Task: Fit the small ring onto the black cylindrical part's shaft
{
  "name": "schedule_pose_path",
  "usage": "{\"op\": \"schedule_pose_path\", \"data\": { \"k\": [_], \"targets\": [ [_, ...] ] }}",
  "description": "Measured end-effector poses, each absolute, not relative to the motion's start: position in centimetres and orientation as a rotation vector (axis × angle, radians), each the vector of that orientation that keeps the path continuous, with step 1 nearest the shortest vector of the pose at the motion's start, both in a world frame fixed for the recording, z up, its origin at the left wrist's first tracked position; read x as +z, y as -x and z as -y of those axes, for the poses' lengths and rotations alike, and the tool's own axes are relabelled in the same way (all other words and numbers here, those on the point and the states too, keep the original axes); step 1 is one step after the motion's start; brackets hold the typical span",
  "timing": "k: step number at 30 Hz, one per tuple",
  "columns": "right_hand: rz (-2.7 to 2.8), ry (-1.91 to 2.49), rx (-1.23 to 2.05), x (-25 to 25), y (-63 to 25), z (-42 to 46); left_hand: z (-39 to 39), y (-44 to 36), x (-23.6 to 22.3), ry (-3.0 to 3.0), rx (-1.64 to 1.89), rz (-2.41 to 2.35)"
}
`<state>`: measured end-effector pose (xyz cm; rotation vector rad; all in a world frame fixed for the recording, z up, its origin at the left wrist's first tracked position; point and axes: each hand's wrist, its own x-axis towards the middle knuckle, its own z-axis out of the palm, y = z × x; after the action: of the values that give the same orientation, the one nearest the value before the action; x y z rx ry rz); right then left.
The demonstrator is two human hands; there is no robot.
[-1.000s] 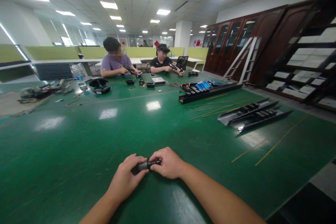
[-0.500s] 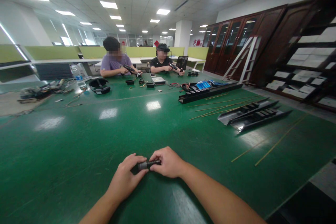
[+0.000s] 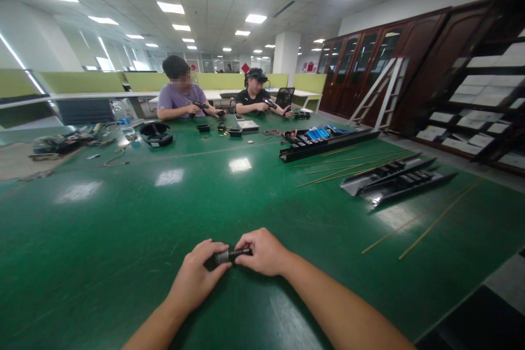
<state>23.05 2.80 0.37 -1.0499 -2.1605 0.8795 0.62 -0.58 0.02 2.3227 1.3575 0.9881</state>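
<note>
Both my hands rest on the green table [image 3: 123,240] near its front edge. Between them lies a small dark cylindrical part with a grey metal band [image 3: 230,255]. My left hand [image 3: 197,276] is closed around its left end. My right hand [image 3: 264,252] pinches its thinner black right end with fingers curled. Most of the part is hidden by my fingers.
Two people sit at the far side holding tools, with small parts before them. A black spool [image 3: 156,134] stands at the back left beside a tangle of cables [image 3: 61,145]. Long black trays [image 3: 328,142] and thin yellow rods [image 3: 426,227] lie to the right. Wooden cabinets line the right wall.
My hands have hardly moved and keep hold of the small part. The two people at the far side have shifted their hands slightly.
</note>
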Motion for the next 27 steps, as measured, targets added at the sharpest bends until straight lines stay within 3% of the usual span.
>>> {"op": "schedule_pose_path", "data": {
  "k": [27],
  "targets": [
    [2.222, 1.069, 0.79, 1.03, -23.34, -2.75, 0.48, -0.48, -0.06, -2.311, 0.98, -1.391]
  ]
}}
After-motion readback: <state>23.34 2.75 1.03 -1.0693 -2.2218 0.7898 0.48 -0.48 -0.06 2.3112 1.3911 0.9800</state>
